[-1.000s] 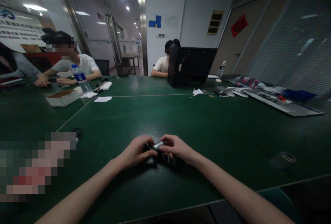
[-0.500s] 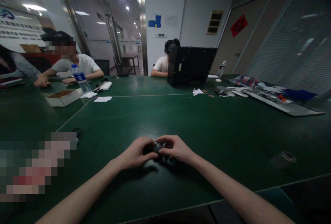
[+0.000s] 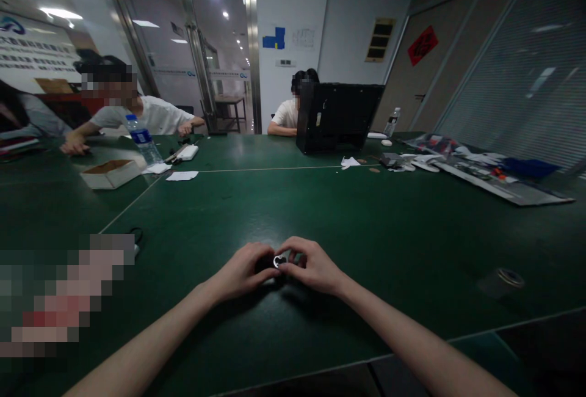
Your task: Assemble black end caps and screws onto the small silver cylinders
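Head, left hand (image 3: 242,272), right hand (image 3: 312,269), silver piece (image 3: 279,260)

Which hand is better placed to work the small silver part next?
Right, probably: the right hand pinches the silver part with its fingertips, while the left hand wraps the dark body beside it.

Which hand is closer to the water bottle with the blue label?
Left. The water bottle stands far back on the left; the left hand is on its side, the right hand just beyond, both pinching a small metal piece.
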A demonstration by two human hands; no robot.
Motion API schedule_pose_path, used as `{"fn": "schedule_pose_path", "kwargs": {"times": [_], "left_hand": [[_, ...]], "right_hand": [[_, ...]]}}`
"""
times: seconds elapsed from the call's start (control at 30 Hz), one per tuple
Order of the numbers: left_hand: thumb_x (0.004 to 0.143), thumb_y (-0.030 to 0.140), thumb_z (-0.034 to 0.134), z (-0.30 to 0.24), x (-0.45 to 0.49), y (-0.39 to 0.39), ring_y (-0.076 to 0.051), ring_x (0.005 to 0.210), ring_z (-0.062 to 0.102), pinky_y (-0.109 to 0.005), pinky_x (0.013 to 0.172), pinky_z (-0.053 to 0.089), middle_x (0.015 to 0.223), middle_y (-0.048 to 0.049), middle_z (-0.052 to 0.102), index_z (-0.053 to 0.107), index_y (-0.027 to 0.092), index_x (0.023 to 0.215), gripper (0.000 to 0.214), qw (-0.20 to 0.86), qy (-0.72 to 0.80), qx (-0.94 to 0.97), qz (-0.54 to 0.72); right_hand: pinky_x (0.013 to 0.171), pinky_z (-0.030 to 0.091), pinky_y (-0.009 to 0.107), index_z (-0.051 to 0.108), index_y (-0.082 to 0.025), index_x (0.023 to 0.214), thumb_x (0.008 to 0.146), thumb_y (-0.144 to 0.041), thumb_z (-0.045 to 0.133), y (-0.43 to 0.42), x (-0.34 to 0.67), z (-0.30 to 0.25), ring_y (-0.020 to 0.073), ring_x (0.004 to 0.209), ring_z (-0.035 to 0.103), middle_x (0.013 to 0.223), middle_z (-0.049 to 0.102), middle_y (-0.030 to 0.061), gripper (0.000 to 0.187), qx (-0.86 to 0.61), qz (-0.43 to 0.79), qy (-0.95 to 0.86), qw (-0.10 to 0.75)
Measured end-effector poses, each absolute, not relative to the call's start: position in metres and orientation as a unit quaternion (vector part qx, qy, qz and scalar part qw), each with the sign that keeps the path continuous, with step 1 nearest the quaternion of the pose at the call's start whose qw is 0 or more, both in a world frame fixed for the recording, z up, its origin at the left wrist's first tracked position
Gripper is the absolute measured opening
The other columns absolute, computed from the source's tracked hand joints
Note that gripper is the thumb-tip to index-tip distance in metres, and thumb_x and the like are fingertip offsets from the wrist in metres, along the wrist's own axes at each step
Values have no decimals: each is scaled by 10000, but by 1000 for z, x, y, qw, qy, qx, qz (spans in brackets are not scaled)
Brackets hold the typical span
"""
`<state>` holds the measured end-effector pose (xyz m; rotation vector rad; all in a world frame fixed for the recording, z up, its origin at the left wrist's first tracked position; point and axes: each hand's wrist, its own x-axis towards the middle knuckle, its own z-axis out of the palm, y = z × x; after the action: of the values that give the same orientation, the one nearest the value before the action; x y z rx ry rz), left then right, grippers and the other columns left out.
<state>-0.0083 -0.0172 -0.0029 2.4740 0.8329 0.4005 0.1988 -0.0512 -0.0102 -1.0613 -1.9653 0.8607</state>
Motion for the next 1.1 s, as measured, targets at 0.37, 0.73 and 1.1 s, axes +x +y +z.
{"fn": "schedule_pose_path", "kwargs": {"times": [0.37, 0.73, 1.1], "left_hand": [[895, 340, 522, 4, -7, -20, -188, 843, 552, -299, 769, 416, 948, -50, 615, 575, 176, 1024, 215, 236, 307, 912, 135], [896, 392, 511, 2, -10, -17, -196, 846, 544, -302, 754, 417, 941, -60, 612, 580, 179, 1024, 258, 212, 317, 916, 122], [885, 379, 546, 2, -10, -17, -187, 850, 556, -297, 759, 415, 959, -47, 620, 583, 182, 1022, 243, 229, 314, 913, 125]], "right_hand": [[603, 451, 222, 672, -182, 885, 826, -270, 583, -44, 211, -7, 122, 709, 592, 871, 666, 36, 138, -460, 277, -753, 381], [661, 436, 234, 689, -197, 876, 773, -230, 620, -40, 229, -10, 132, 729, 594, 852, 675, 26, 129, -476, 242, -824, 191], [683, 472, 282, 647, -200, 999, 766, -235, 638, -41, 231, -4, 151, 757, 600, 923, 671, 38, 235, -483, 266, -797, 248]]}}
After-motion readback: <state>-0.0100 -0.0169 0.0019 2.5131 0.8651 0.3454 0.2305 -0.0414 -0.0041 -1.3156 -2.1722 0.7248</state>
